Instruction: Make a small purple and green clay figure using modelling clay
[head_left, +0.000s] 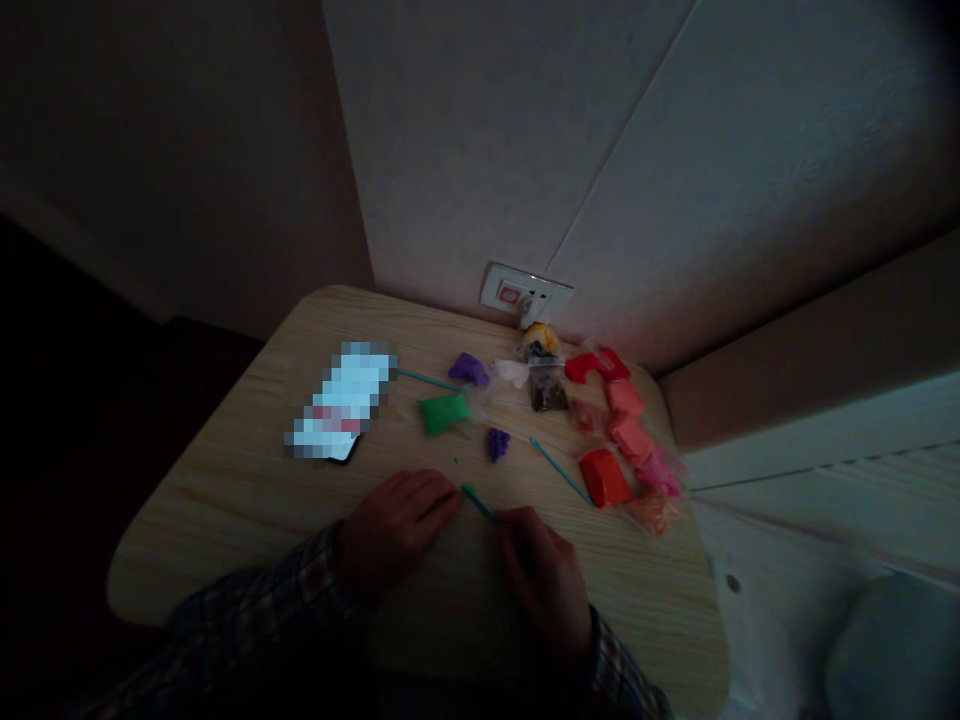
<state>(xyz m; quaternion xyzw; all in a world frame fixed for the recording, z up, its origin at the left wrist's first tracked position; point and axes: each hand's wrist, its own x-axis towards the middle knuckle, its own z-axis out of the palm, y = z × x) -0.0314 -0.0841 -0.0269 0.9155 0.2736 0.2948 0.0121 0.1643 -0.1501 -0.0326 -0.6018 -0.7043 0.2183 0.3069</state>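
Small green piece (469, 490), head view: sits between the two hands, right by the left hand's (397, 530) fingertips, at the tip of the teal tool (481, 506). Right hand (547, 575) clamped on the tool's near end. Left hand fingers bent, close together; cannot tell if they grip the piece. Purple cluster (498, 444) lies just beyond on the tabletop (225, 500), green packet (445, 412) farther back, phone (345, 400) off left.

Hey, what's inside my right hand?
A thin teal stick pokes out of your right hand toward a green bit. The hand covers its other end and anything else inside.
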